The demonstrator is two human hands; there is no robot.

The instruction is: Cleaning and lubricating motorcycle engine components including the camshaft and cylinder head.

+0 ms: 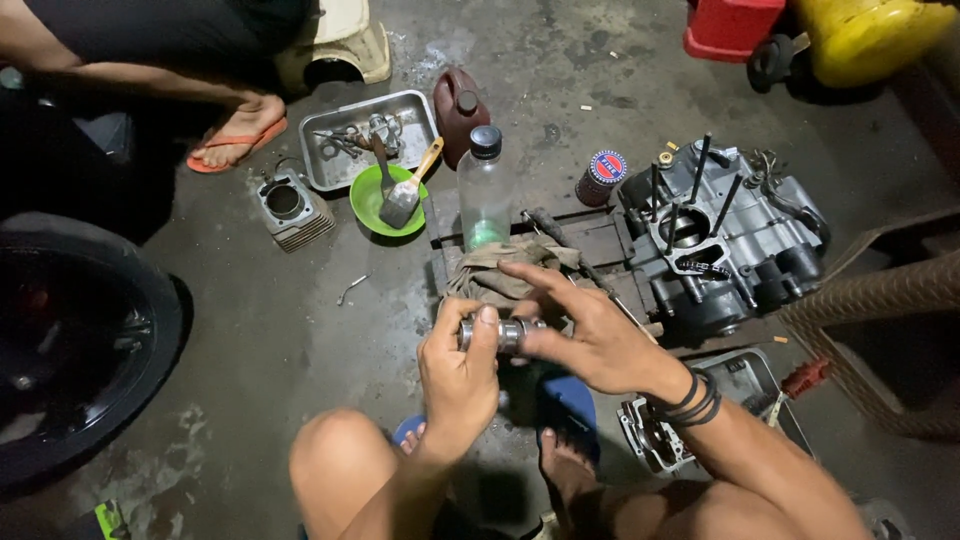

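The person is squatting on blue sandals (570, 400), knees in the bottom of the frame. The left hand (458, 372) is gripping a short metal cylinder (503, 333), fingers wrapped round its left end, thumb on top. The right hand (590, 335) is pinching the cylinder's right end between thumb and fingers, index finger sticking out straight toward the left. The cylinder is lying roughly level, long axis running left to right between the two hands, held above the floor and just in front of a rag (500, 275). Both hands are equally on it; nothing is standing between them.

Just right of the right forearm: an engine cover (655, 435) and a metal tray (745, 375) on the floor, with a red-handled tool (805, 378) beside it. Beyond the hands, the rag is sitting on a dark wooden pallet (590, 235), and a clear bottle (485, 190) is standing upright there. Right of it an engine crankcase (725, 240) with studs sticking up (cylinder bore open). Left of the bottle: a green bowl (385, 200) with a brush (408, 195) in it, and a finned cylinder block (290, 208) apart on the concrete. Farther: a second tray (425, 112) with small parts, a brown jug (458, 112), a small round tin (602, 176). Far left, another person's sandalled foot (240, 132); a tyre (80, 340) at the left edge.
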